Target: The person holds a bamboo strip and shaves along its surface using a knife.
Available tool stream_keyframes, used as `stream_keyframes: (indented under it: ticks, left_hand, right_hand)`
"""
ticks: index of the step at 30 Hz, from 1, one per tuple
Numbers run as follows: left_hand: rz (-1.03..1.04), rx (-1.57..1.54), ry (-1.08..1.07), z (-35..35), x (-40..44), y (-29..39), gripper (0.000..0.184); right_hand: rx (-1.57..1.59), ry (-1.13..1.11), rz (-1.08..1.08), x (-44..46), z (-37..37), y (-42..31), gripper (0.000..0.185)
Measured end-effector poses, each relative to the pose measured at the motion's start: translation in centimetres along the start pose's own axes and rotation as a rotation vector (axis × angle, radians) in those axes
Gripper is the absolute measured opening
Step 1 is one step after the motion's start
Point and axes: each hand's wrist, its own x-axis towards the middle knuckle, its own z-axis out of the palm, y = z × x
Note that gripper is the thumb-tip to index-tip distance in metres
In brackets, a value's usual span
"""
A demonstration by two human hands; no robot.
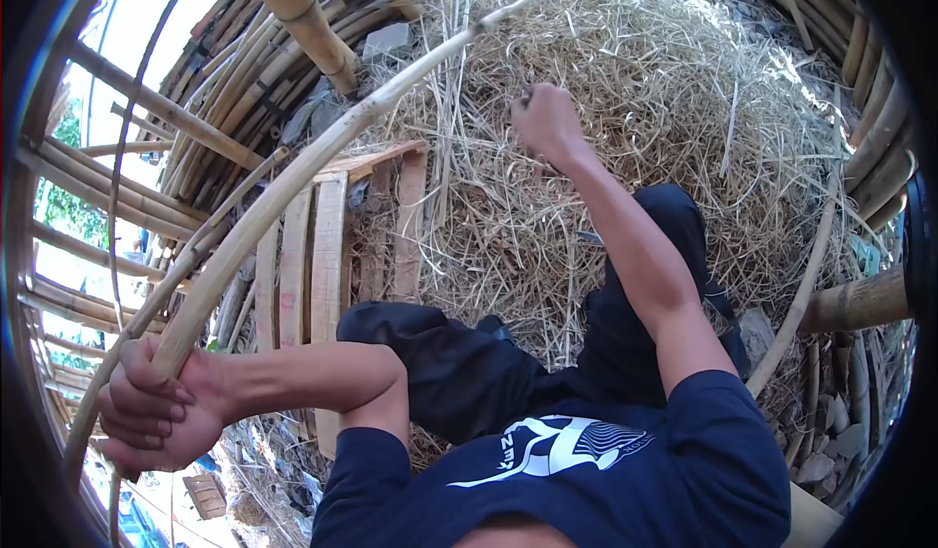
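Observation:
My left hand [161,406] is closed around the lower end of a long pale wooden pole [327,147]. The pole slants up and away to the right, over the straw. Beside that hand runs a thinner, darker pole [186,260]; I cannot tell if the fingers hold it too. My right hand [549,123] is closed above a heap of dry straw [625,89], with the arm stretched forward. A small dark bit shows at its fingers, too unclear to name. Near my right knee a narrow grey sliver [590,238] pokes out.
A wooden slatted crate [327,245] stands left of my legs. Bamboo rails [117,191] form the left side, and a thick bamboo post [303,21] rises behind them. More bamboo [860,299] and stones [826,455] lie at the right. A grey block [388,40] sits at the back.

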Motion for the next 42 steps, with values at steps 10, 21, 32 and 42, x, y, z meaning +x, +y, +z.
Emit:
stream_keyframes:
  ticks: [10, 21, 32, 42]
  left_hand:
    - [-0.037, -0.038, 0.007, -1.0, 0.3, -0.3, 0.044]
    - [-0.069, 0.127, 0.063, 0.2, -0.1, -2.7, 0.042]
    - [-0.079, 0.138, 0.152, 3.0, -1.3, -3.4, 0.043]
    - [0.056, 0.222, 0.045, 2.0, -0.4, 3.2, 0.042]
  right_hand:
    - [-0.029, 0.133, -0.551, -4.0, 1.2, -2.6, 0.018]
    - [-0.026, 0.116, -0.467, -4.2, 2.0, -2.5, 0.020]
    - [-0.079, 0.159, -0.418, -3.0, 1.8, -0.8, 0.017]
    - [-0.144, 0.115, -0.070, -0.3, -0.1, 2.9, 0.023]
